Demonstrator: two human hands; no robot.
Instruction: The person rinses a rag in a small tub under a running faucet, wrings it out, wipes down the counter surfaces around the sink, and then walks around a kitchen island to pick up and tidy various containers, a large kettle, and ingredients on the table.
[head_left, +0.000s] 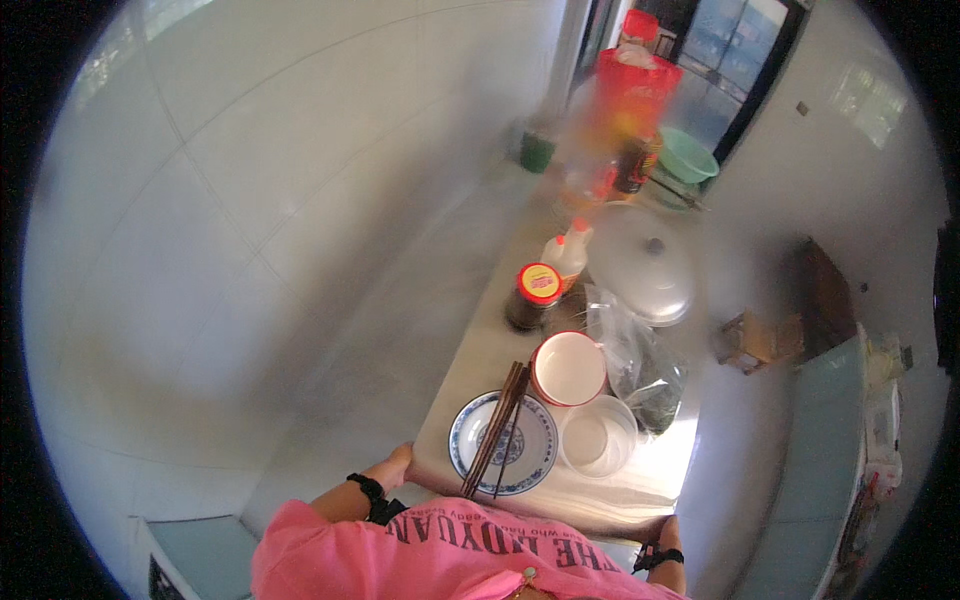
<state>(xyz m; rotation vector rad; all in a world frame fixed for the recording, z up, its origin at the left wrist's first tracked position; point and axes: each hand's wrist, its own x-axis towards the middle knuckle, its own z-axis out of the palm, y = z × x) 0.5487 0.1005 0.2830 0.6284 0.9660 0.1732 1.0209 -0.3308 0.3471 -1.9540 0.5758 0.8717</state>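
Note:
My left hand (397, 463) grips the near left corner of a long, narrow metal-topped table (466, 375); its fingers are partly hidden. At the near right corner, my right hand (666, 532) is on the table edge, most of its fingers out of sight below. Between them stands a blue-and-white patterned plate (466, 450), with several dark wooden chopsticks (491, 431) lying across it. A red-rimmed white bowl (570, 369) is just beyond the plate. Beside both sits a clear plastic bowl (598, 442). Neither hand touches this tableware.
Farther along are a red-lidded jar (536, 296), white bottles (570, 251), a clear plastic bag (645, 375) and a domed metal lid (641, 262). A red bag (636, 86) and dark bottle (634, 165) rise at the far end. A wooden stool (761, 341) and glass-topped counter (814, 457) flank the right.

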